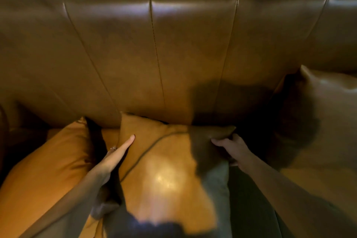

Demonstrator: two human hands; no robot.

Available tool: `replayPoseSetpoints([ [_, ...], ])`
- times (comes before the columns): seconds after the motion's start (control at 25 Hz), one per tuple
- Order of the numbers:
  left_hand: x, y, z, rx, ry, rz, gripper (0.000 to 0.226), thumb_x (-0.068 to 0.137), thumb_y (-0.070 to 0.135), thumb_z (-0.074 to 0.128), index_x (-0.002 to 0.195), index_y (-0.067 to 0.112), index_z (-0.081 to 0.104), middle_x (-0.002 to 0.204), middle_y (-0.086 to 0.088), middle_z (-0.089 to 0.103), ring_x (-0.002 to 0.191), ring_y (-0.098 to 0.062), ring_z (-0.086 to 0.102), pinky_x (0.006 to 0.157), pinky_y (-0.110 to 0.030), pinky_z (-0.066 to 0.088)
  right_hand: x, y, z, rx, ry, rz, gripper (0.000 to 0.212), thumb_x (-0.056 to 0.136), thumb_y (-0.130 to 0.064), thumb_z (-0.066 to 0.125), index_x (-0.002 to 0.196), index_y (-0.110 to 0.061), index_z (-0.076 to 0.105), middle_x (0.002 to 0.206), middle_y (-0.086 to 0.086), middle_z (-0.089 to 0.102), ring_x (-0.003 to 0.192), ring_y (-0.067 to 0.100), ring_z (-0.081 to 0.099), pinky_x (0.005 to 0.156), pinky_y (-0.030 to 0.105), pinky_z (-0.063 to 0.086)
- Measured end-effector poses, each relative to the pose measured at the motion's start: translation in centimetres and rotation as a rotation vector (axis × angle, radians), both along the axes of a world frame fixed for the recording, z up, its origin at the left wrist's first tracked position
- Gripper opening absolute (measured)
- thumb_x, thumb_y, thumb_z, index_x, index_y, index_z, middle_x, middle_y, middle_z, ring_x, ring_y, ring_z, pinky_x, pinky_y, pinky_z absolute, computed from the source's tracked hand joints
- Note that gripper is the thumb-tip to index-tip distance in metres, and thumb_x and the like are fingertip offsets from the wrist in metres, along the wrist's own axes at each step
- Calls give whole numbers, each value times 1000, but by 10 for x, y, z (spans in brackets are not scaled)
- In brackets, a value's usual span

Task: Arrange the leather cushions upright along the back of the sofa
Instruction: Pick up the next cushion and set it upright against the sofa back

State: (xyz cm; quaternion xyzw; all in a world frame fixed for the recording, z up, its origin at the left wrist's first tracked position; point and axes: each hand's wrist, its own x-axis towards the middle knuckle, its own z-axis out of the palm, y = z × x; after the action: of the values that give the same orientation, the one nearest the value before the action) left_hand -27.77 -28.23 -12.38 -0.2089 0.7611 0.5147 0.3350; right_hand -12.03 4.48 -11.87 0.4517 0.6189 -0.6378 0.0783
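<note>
A tan square leather cushion with dark piping [164, 164] leaned toward the brown leather sofa back [154, 54], its top edge touching it. The left hand [114, 158] lay flat and open against its left side; the right hand [231, 149] had its grip closed on its top right corner. Left of it lay an orange leather cushion [44, 170]; right of it, a brown leather cushion [328, 106] stood against the sofa back

The right hand's [230, 148] fingertips vanish in shadow behind the middle cushion [166, 162], whose 6 o'clock end blurs.

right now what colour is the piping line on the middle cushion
Dark, greenish-black piping against the tan-orange leather of the middle cushion, seen in the head view.
</note>
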Motion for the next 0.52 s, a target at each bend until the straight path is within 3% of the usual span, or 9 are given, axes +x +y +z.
replayPoseSetpoints([
  [0.12,-20,2,23,58,43,85,133,33,88,69,146,27,35,140,3,51,118,-24,55,99,-45,44,-22,-4,26,58,99,-64,70,75,-28,81,135,-19,48,126,5,60,114,28,56,96,50,47],
  [0.28,-28,18,65,142,188,149,126,43,86,68,147,22,35,137,5,51,118,-23,52,97,-39,42,-39,-4,71,196,258,-117,82,60,-34,87,134,-25,51,123,1,65,113,27,60,99,54,49],
  [0.4,-36,34,93,226,277,171,120,53,80,70,148,18,31,129,6,52,111,-21,53,95,-38,44,-40,7,106,233,397,-168,76,68,-20,86,135,-24,51,125,-2,63,116,23,58,102,49,46],
  [0.52,-45,48,108,281,320,138,131,38,87,69,147,25,34,138,3,54,120,-23,53,103,-44,40,-34,25,124,226,490,-186,69,75,-10,80,135,-22,48,122,-2,60,113,21,56,103,49,45],
])
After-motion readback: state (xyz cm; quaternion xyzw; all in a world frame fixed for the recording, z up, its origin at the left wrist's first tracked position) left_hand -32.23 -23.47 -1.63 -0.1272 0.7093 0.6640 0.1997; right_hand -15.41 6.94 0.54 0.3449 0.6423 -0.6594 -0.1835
